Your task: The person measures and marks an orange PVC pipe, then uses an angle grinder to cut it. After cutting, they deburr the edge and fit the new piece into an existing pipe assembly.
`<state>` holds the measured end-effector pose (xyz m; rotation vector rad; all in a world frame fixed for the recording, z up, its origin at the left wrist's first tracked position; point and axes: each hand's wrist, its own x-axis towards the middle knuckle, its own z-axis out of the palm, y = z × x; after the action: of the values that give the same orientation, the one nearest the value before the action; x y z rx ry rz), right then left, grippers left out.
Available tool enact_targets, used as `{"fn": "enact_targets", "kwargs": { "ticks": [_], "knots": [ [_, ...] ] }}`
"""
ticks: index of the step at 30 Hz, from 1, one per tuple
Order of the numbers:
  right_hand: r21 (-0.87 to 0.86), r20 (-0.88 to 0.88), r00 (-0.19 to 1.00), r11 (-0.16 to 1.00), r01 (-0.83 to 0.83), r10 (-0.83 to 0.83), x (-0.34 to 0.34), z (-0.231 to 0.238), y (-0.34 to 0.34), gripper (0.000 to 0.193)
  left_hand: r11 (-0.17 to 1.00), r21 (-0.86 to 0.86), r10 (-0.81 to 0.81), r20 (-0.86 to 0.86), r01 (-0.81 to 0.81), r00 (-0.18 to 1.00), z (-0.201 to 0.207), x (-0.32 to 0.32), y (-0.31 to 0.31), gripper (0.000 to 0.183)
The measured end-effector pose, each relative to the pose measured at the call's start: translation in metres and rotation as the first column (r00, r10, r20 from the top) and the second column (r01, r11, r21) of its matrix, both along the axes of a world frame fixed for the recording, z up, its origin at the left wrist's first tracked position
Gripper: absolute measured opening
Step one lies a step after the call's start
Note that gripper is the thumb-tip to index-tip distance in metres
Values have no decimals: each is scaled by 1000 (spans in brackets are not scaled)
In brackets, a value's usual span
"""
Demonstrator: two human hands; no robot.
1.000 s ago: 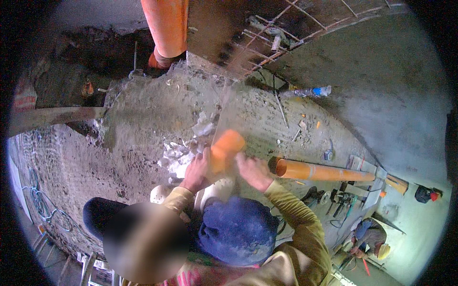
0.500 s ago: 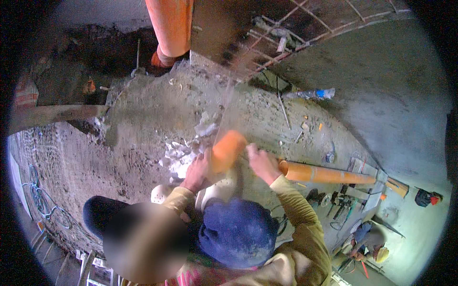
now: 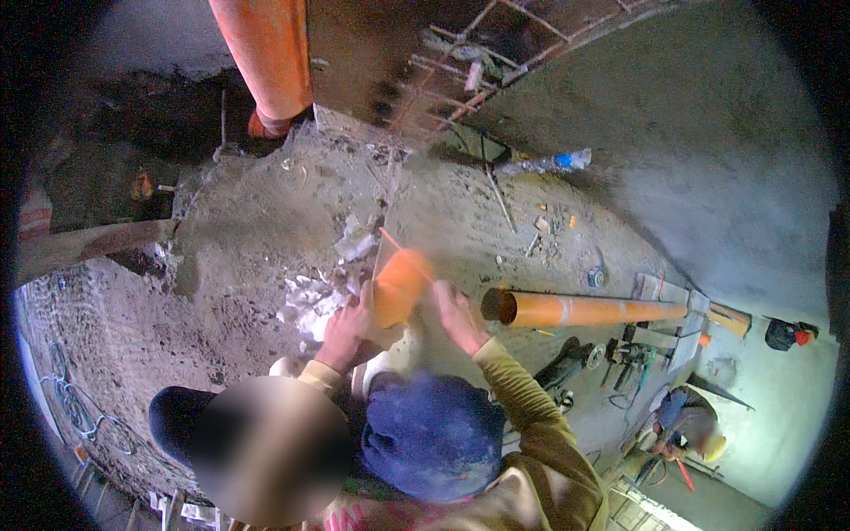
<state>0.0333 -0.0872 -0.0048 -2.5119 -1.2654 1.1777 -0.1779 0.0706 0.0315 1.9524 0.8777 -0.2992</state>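
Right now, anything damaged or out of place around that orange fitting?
Yes. Behind the orange pipe fitting held by the left hand and right hand, the concrete is broken open with bent rebar exposed. White rubble and a crushed plastic bottle litter the floor.

orange pipe fitting (image 3: 400, 288), blue cap (image 3: 434, 434)

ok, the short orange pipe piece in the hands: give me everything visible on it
The pipe piece is a short orange tube, plastic by its look, smooth and matte with dusty marks. It is tilted, its lower end toward the person, its upper end over the rubble. The left hand grips its left side; the right hand is at its right edge, contact unclear. A thin orange strip sticks out past its top. Its open ends are hidden. The long pipe lies apart on the ground to the right.
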Motion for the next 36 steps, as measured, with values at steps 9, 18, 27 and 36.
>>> {"fn": "enact_targets", "kwargs": {
  "ticks": [9,18,27,36],
  "knots": [
    [122,370,903,952,-281,219,-20,33,19,20,998,12,-61,-35,61,998,14,-8,5,100],
    [326,482,874,916,-234,52,-9,26,16,16,994,89,-68,-15,70,998,5,-16,-7,97],
    [350,388,904,878,-326,181,-17,29,23,14,999,-5,-45,-45,44,998,4,-8,6,96],
    [190,512,806,876,-443,297,-27,54,24,16,994,111,-26,47,21,999,-26,-19,-10,105]
  ]
}}
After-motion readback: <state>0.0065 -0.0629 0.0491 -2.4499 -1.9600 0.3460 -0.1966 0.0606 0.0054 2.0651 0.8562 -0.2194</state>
